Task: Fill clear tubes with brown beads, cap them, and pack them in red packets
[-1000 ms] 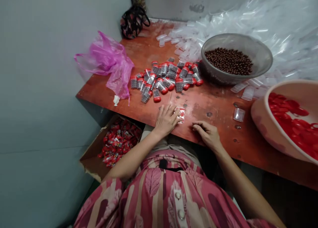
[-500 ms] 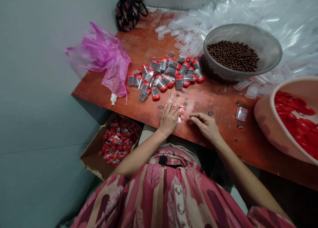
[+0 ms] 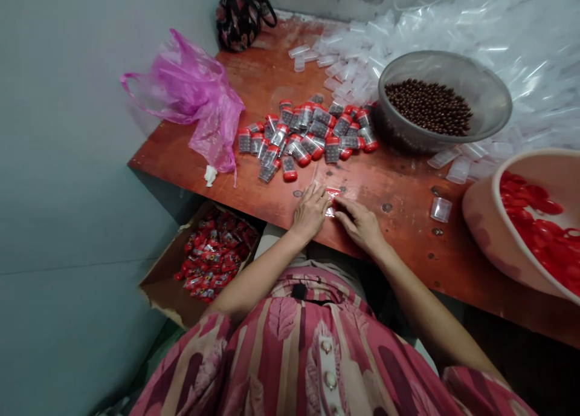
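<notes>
A small clear plastic piece with red and white marks (image 3: 333,193) lies flat on the table, between my two hands. My left hand (image 3: 310,213) rests flat with its fingers stretched out, their tips over the piece's left side. From the right, my right hand (image 3: 362,225) reaches in, its fingertips touching the piece's right edge and thumb held apart from the fingers. Beyond them lies a heap of small clear containers with red caps and dark beads inside (image 3: 332,150). One clear container (image 3: 441,209) lies alone to the right of my right hand.
A grey bowl of brown beads (image 3: 493,123) and a pink basin of red caps (image 3: 480,222) stand to the right. Many clear containers (image 3: 534,53) pile up behind. A pink plastic bag (image 3: 203,101) lies left; a cardboard box (image 3: 158,283) of red packets sits below the edge.
My right hand has moved left to the plastic piece, and its thumb and fingers have parted. My left hand stays on the piece. The view has shifted slightly.
</notes>
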A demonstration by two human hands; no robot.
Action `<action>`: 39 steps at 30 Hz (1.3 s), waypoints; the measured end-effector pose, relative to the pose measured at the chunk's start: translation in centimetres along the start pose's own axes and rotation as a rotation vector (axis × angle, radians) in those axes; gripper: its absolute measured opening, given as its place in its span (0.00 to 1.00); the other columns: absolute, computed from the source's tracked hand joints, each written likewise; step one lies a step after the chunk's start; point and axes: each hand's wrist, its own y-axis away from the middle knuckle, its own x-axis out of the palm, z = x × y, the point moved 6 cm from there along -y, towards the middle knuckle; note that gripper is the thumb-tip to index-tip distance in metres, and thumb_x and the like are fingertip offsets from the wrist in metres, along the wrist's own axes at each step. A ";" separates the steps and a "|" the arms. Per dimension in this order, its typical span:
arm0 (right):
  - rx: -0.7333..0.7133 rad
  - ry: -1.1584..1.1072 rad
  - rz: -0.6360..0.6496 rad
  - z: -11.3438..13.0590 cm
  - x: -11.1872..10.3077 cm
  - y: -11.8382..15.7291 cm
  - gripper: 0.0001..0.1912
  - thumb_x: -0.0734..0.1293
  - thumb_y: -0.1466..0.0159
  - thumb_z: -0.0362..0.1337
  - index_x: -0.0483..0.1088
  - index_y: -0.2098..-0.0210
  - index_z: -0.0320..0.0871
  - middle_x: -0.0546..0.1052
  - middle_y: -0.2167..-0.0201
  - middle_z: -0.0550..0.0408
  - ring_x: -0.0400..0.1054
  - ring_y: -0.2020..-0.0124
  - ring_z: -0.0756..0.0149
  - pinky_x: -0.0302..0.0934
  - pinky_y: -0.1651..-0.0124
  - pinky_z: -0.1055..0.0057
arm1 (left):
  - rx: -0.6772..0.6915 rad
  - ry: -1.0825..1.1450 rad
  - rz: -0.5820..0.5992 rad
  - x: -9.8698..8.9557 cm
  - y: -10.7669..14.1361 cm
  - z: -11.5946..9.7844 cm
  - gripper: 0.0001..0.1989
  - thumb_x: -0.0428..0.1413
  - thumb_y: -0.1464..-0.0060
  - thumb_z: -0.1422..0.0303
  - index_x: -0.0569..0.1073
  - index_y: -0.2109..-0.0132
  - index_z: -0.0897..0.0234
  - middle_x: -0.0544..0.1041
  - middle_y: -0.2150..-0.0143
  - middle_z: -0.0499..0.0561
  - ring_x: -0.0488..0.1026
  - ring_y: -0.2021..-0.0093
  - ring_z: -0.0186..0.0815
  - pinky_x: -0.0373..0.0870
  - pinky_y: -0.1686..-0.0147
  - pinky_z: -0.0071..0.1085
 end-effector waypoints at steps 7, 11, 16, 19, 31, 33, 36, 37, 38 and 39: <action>0.065 -0.161 0.047 -1.1 -0.2 -3.3 0.19 0.64 0.37 0.39 0.70 0.46 0.46 0.77 0.50 0.51 0.72 0.50 0.58 0.63 0.44 0.56 | -0.002 0.038 -0.055 0.4 -3.0 1.3 0.12 0.48 0.38 0.73 0.76 0.55 0.66 0.78 0.49 0.56 0.68 0.40 0.41 0.69 0.42 0.40; 0.239 -0.374 -0.133 -2.2 -1.3 -3.4 0.19 0.67 0.40 0.44 0.71 0.51 0.42 0.78 0.54 0.48 0.74 0.56 0.61 0.67 0.49 0.61 | 0.066 0.089 -0.153 -1.4 -2.5 0.4 0.13 0.47 0.37 0.70 0.76 0.54 0.66 0.77 0.47 0.57 0.68 0.40 0.40 0.68 0.41 0.40; 0.387 -0.752 -0.130 -1.5 -0.9 -4.0 0.24 0.73 0.47 0.45 0.69 0.53 0.45 0.77 0.70 0.59 0.72 0.71 0.69 0.68 0.65 0.70 | 0.071 0.333 -0.192 -3.9 -1.8 -0.7 0.14 0.51 0.39 0.67 0.74 0.49 0.65 0.74 0.43 0.59 0.67 0.39 0.42 0.64 0.38 0.41; 0.456 -0.835 -0.130 -0.7 -1.2 -4.6 0.23 0.75 0.51 0.43 0.70 0.57 0.45 0.74 0.76 0.63 0.68 0.75 0.73 0.64 0.70 0.75 | -0.208 0.722 -0.124 -4.2 -1.7 0.6 0.23 0.59 0.46 0.61 0.71 0.44 0.64 0.73 0.43 0.59 0.71 0.42 0.44 0.68 0.43 0.40; 0.330 0.041 -0.091 -1.3 -3.1 -11.6 0.20 0.64 0.40 0.51 0.74 0.60 0.42 0.79 0.67 0.48 0.73 0.67 0.57 0.65 0.61 0.62 | -0.960 1.473 0.111 -1.8 -0.1 2.8 0.24 0.70 0.71 0.55 0.75 0.75 0.72 0.76 0.79 0.51 0.72 0.80 0.29 0.71 0.77 0.27; 0.343 0.315 -0.104 -1.3 -3.1 -13.2 0.21 0.62 0.38 0.50 0.73 0.56 0.41 0.80 0.62 0.43 0.73 0.59 0.50 0.64 0.55 0.57 | -1.013 1.474 0.075 -1.9 0.0 3.0 0.23 0.70 0.70 0.55 0.74 0.76 0.72 0.75 0.80 0.51 0.70 0.82 0.29 0.70 0.79 0.26; 0.391 0.472 -0.044 -1.3 -1.9 -14.8 0.26 0.63 0.39 0.49 0.69 0.47 0.41 0.78 0.56 0.38 0.72 0.54 0.44 0.62 0.53 0.52 | -1.098 1.466 0.028 -2.1 0.2 3.4 0.21 0.70 0.68 0.58 0.72 0.76 0.71 0.75 0.81 0.51 0.71 0.82 0.30 0.66 0.82 0.23; 0.393 0.471 -0.035 -1.4 -1.4 -15.2 0.27 0.64 0.40 0.49 0.67 0.45 0.41 0.78 0.54 0.38 0.72 0.53 0.44 0.62 0.53 0.51 | -1.114 1.468 0.016 -2.2 0.1 3.5 0.20 0.70 0.67 0.58 0.72 0.76 0.71 0.75 0.80 0.51 0.72 0.82 0.30 0.65 0.83 0.22; 0.391 0.444 -0.027 -1.6 -1.1 -15.4 0.28 0.65 0.41 0.48 0.67 0.44 0.41 0.78 0.54 0.39 0.72 0.53 0.45 0.62 0.52 0.52 | -1.120 1.475 0.006 -2.3 0.1 3.6 0.20 0.69 0.66 0.59 0.72 0.75 0.70 0.75 0.80 0.51 0.72 0.82 0.31 0.63 0.85 0.22; 0.389 0.392 -0.020 -1.9 -0.8 -15.5 0.29 0.66 0.42 0.48 0.67 0.45 0.42 0.78 0.55 0.41 0.72 0.54 0.46 0.62 0.53 0.54 | -1.119 1.484 0.001 -2.4 0.0 3.7 0.20 0.69 0.65 0.59 0.72 0.75 0.70 0.75 0.80 0.51 0.72 0.82 0.31 0.62 0.86 0.22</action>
